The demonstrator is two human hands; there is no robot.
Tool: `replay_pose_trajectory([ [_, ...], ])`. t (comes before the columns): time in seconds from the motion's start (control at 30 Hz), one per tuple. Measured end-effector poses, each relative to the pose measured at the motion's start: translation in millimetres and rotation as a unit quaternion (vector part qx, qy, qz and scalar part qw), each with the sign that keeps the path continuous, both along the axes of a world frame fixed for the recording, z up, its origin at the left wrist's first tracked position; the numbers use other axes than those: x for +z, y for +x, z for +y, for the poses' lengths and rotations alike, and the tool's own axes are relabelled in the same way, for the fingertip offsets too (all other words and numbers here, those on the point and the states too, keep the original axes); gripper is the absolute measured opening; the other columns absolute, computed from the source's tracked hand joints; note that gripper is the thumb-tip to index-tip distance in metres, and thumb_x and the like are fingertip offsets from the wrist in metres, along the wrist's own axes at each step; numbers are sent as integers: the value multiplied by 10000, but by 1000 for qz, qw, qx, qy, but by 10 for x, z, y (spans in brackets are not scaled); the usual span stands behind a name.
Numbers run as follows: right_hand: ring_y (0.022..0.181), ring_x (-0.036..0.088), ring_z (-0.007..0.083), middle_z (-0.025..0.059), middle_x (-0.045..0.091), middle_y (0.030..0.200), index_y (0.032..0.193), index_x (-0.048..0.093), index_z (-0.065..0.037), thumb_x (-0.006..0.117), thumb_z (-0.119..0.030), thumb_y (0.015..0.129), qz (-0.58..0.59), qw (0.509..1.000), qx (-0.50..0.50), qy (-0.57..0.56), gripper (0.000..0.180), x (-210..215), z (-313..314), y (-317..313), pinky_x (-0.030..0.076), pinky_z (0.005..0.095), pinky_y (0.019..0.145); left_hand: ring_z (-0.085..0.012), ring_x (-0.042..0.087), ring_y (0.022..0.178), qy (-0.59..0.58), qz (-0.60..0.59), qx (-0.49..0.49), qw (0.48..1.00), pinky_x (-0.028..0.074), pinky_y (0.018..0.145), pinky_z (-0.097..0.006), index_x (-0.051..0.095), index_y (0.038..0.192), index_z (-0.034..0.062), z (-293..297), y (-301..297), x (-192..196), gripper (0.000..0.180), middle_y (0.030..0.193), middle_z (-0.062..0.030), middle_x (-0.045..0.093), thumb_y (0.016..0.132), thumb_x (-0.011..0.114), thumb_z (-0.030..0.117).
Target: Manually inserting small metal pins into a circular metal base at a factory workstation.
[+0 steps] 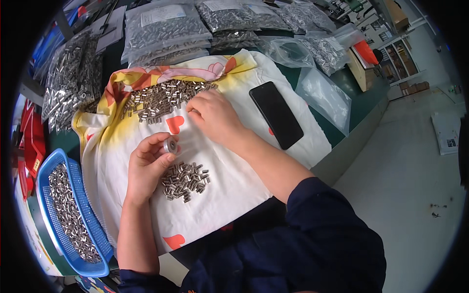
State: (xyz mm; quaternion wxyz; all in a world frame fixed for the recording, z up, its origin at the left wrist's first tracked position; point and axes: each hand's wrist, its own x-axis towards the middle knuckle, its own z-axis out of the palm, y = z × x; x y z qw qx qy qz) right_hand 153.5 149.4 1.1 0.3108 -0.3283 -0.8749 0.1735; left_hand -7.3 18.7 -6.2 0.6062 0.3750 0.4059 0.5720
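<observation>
Head view: a small round metal ring (171,145) is pinched between the thumb and fingertips of the left hand (149,166), which is closed on it above a white cloth (234,185) printed with red hearts. Just right of and below that hand, a small heap of short metal sleeves (186,180) is spread on the cloth, touching nothing else. The right hand (212,116) is laid palm down farther off, its fingers curled and resting at the near edge of a larger pile of sleeves (163,99); whether a sleeve is pinched under the fingertips cannot be told.

Bare cloth is left between the two heaps and to the right of the small heap, as far as the cloth's near right edge, where it hangs over the green table (364,105). A black phone (276,115) is placed face up to the right of the right hand, near it but apart, close to the cloth's right border.

At the near left, a blue mesh basket (78,263) filled with sleeves is set just beside the cloth's left edge. The far side is closed in by clear bags of metal parts (166,29), and more bags are stacked along the far left. To the right, beyond the table edge, open grey floor (415,180) is seen.
</observation>
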Motion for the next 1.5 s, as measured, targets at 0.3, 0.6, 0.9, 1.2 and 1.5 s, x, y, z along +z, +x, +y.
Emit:
replay_pose_trajectory([
  [0.3, 708, 594, 166, 67, 606, 761, 774, 632, -41, 646, -27, 704, 150, 940, 192, -241, 72, 170, -311, -15, 470, 275, 623, -134, 577, 892, -12, 44, 96, 994, 480, 779, -248, 520, 1120, -29, -1, 5, -40, 379, 1025, -89, 587, 754, 609, -76],
  [0.6, 715, 582, 118, 54, 613, 770, 800, 626, -7, 634, -19, 734, 107, 946, 156, -262, 67, 213, -325, -18, 463, 238, 663, -104, 563, 874, -30, 134, 67, 988, 459, 774, -217, 536, 1125, -31, 54, 18, 87, 374, 973, -64, 598, 768, 641, 7],
  [0.9, 659, 577, 130, 52, 608, 711, 790, 621, -22, 627, -42, 736, 104, 952, 159, -239, 58, 214, -370, -8, 459, 239, 612, -93, 596, 809, -20, 111, 75, 991, 493, 727, -212, 543, 1121, -21, -25, 16, 98, 376, 956, -65, 622, 764, 656, 16],
  [1.2, 709, 539, 73, 8, 600, 771, 876, 624, -12, 628, -39, 750, 69, 967, -17, -243, 130, 233, 88, 172, 445, 221, 661, -89, 590, 847, -49, 92, -34, 994, 489, 770, -212, 556, 1088, -23, -42, 68, 130, 357, 924, -42, 616, 751, 669, 11],
  [1.5, 781, 565, 253, 74, 603, 780, 795, 606, -52, 625, -124, 736, -143, 987, -70, -18, 95, 60, 94, 118, 457, 357, 693, -116, 578, 899, -27, 66, -44, 996, 484, 783, -225, 534, 1105, -29, -36, 31, 111, 355, 989, -73, 608, 763, 628, -45],
])
